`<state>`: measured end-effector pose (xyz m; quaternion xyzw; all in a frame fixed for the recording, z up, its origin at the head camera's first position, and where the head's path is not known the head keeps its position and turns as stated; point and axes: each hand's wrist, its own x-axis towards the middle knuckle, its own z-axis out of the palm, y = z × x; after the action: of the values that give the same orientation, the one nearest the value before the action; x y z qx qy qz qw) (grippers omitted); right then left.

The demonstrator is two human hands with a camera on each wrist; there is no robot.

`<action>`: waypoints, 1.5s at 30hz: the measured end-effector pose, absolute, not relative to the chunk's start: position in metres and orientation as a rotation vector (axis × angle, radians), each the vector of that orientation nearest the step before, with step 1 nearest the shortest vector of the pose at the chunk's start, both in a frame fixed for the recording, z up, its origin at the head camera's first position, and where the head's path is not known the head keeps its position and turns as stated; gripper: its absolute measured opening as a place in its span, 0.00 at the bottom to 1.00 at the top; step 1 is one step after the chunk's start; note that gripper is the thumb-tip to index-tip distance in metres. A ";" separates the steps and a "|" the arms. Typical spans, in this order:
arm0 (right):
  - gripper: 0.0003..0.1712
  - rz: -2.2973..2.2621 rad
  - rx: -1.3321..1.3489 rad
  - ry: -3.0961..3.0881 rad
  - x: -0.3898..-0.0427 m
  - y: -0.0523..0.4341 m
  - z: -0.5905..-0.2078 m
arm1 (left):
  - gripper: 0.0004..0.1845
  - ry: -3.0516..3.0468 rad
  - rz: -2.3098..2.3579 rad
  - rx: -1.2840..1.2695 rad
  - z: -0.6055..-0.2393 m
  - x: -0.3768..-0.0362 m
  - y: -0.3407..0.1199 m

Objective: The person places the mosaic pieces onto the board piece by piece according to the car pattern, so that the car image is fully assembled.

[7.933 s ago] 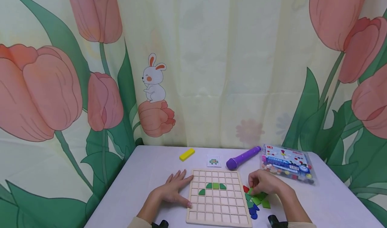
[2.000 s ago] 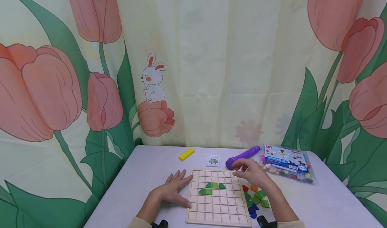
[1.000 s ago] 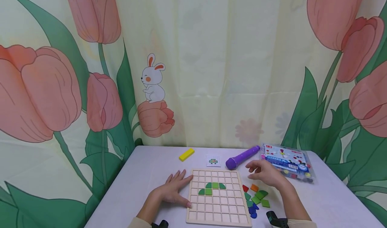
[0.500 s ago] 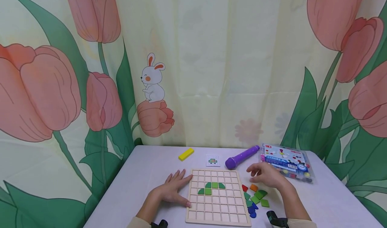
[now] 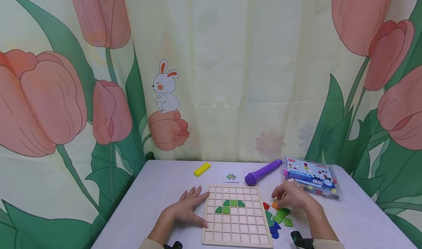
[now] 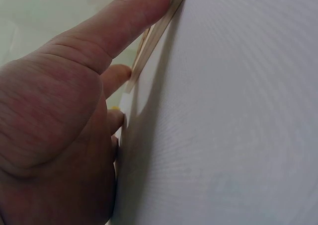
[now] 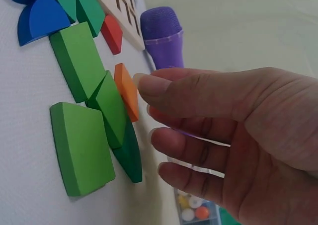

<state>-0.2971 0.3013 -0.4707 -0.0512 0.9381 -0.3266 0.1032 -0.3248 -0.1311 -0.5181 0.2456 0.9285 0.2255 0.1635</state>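
The left hand (image 5: 188,208) lies flat on the surface (image 5: 158,197), fingers straight, thumb and forefinger against the left edge of the wooden grid board (image 5: 234,216); that pressure should stop the board sliding. To its right, the right hand (image 5: 291,197) hovers, fingers loosely extended and holding nothing, thumb tip just beside the orange piece (image 7: 126,91). It lies among green pieces (image 7: 79,145); a pinch by its edges should avoid nudging them.

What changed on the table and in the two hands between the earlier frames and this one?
A fifth green piece has joined the four on the wooden board. The right hand went from the loose pieces to the board's far right corner, then back, and now hovers over the orange piece, empty. The left hand stays flat at the board's left edge.
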 end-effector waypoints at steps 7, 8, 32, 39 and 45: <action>0.13 -1.012 -0.198 2.674 -0.300 0.306 -0.479 | 0.59 2.649 0.636 0.691 -0.518 -0.324 -0.131; 0.12 -1.015 -0.210 2.670 -0.300 0.306 -0.479 | 0.59 2.650 0.634 0.689 -0.518 -0.324 -0.131; 0.13 -1.051 -0.292 2.689 -0.301 0.301 -0.482 | 0.59 2.649 0.635 0.696 -0.520 -0.327 -0.131; 0.07 -1.169 -0.318 2.608 -0.302 0.301 -0.482 | 0.60 2.644 0.635 0.692 -0.520 -0.328 -0.132; 0.09 -1.192 -0.378 2.633 -0.304 0.301 -0.481 | 0.60 2.643 0.637 0.699 -0.519 -0.327 -0.132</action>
<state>-0.3040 0.3011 -0.4808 -0.1290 0.8974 -0.4065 0.1131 -0.3266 -0.1324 -0.5193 0.2457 0.9283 0.2239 0.1666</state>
